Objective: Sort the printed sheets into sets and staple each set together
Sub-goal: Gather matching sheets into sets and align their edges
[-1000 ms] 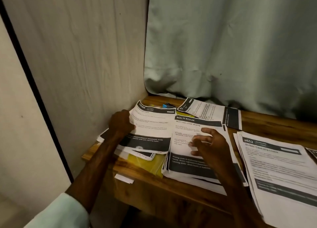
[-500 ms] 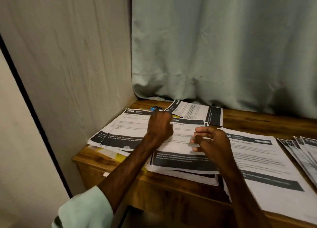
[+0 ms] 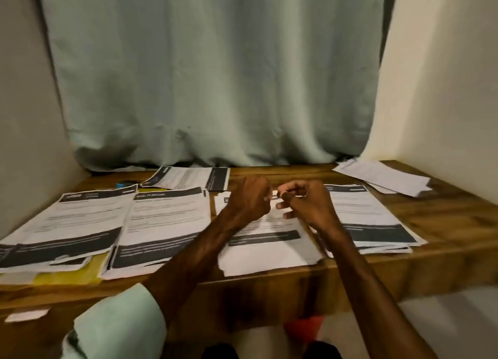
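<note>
Landmark: centre pile [image 3: 269, 253] of printed sheets on the wooden surface [image 3: 458, 223].

Hands: left hand [image 3: 253, 199] and right hand [image 3: 304, 205] hovered close together over the far end of the centre pile. Left grip curled into a fist. Right grip had thumb and forefinger pressed together. Blur; cannot tell whether either pinched anything.

Progress (judged): sorting well along. Two piles to the left of centre, the second pile [image 3: 164, 223] just beside it and the far-left pile [image 3: 75, 223] beyond. Right pile [image 3: 377, 218] overlapped by the centre pile's edge. Still loose: one sheet [image 3: 188, 178] behind and left of centre, and scattered sheets [image 3: 382, 178] behind and well right. No staples seen; stapling likely all left to do. Small blue object [image 3: 125, 183] behind and left, unidentified.

Edges: the centre pile's near corners reached the surface's front edge. The far-left pile lay on a yellow folder [image 3: 72, 275] at that same edge; slide risk.

Room: bare wood right of the right pile, and a strip behind centre before the curtain [image 3: 215, 75].
</note>
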Motion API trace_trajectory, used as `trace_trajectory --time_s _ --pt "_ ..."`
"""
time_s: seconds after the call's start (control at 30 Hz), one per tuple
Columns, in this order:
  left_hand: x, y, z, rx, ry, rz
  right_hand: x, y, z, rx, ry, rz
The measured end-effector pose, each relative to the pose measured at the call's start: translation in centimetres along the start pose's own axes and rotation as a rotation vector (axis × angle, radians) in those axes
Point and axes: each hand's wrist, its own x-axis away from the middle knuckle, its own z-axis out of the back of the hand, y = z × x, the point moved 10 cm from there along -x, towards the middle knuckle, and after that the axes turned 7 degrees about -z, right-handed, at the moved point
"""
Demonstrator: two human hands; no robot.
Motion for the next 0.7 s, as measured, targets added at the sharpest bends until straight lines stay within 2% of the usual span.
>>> trace_trajectory --time_s 0.3,0.53,0.63,0.7 --pt "-7.6 13.9 -7.5 0.033 -0.108 -0.214 -4.0 5.6 15.1 0.116 0.210 -0.026" --pt "-18.4 19.5 -15.0 0.112 -0.093 -0.305 -14.6 11.2 28.3 0.388 0.490 -0.036" --pt "-23.1 20.6 -19.5 0.146 -0.175 -0.296 -19.8 15.2 32.7 0.521 0.496 -0.115" --pt "-25.6 21.3 -21.9 0.081 -0.196 -0.289 -23.1 17.3 35.1 0.656 0.455 -0.166"
